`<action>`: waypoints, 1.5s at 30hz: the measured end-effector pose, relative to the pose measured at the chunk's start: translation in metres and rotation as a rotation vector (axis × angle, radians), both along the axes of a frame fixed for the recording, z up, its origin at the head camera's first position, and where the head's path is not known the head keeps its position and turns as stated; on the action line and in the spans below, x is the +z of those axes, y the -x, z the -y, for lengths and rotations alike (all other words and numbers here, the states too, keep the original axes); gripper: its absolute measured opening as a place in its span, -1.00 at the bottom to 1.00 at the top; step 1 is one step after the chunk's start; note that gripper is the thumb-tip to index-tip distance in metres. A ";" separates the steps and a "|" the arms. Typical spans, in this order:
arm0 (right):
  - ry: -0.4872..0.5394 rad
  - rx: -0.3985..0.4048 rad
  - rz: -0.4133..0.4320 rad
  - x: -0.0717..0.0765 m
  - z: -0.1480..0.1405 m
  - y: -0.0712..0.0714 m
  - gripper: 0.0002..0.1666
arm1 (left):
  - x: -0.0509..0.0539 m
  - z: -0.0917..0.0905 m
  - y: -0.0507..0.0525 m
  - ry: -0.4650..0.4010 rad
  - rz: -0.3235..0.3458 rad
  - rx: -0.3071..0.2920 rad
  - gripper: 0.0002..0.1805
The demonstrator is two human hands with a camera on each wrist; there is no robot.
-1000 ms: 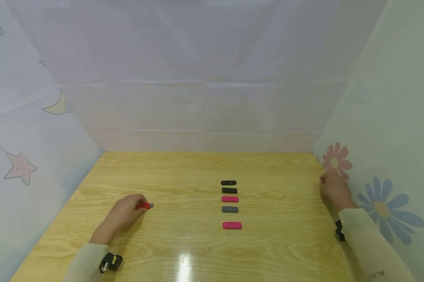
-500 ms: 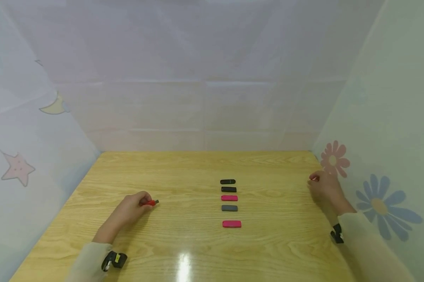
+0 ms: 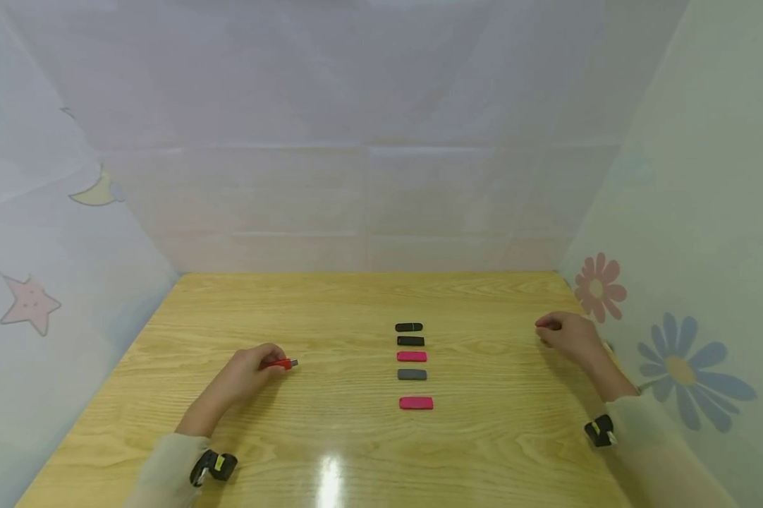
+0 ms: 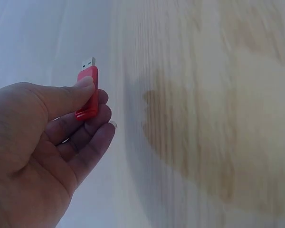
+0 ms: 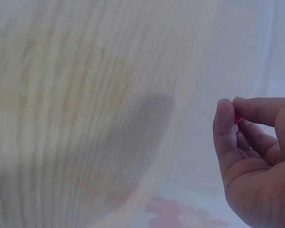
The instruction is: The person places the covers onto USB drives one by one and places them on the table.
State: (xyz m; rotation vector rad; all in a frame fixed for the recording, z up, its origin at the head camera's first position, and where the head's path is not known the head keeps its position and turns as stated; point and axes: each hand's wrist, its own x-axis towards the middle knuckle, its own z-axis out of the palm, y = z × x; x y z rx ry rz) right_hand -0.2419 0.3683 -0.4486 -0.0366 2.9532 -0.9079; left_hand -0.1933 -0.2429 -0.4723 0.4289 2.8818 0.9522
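My left hand pinches a red USB stick between thumb and fingers, its metal plug bare and pointing away from the palm. It hovers over the left part of the wooden table. On the right side, my right hand holds a small red piece between thumb and forefinger. The fingertips cover most of that piece, so its kind cannot be made out. Both hands are apart from the row of sticks in the middle.
Several capped-looking sticks lie in a column on the table: a black one, another black one, a pink one, a grey one and a nearer pink one. Patterned sheets hang around the table.
Both hands have moved inward: the left one rightward with the red USB stick, the right one leftward with its small red piece. The row of sticks stays in place.
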 end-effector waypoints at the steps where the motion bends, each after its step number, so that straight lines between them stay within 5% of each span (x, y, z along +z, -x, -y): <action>1: 0.021 0.004 0.007 0.001 0.003 -0.002 -0.64 | 0.001 -0.002 0.000 -0.004 -0.001 0.000 -0.85; 21: 0.180 0.054 0.020 0.010 0.061 -0.028 -0.67 | 0.006 -0.040 0.006 -0.039 -0.017 -0.058 -0.86; 45: 0.345 0.151 0.041 -0.001 0.126 -0.029 -0.75 | 0.007 -0.090 0.015 -0.113 -0.024 -0.187 -0.88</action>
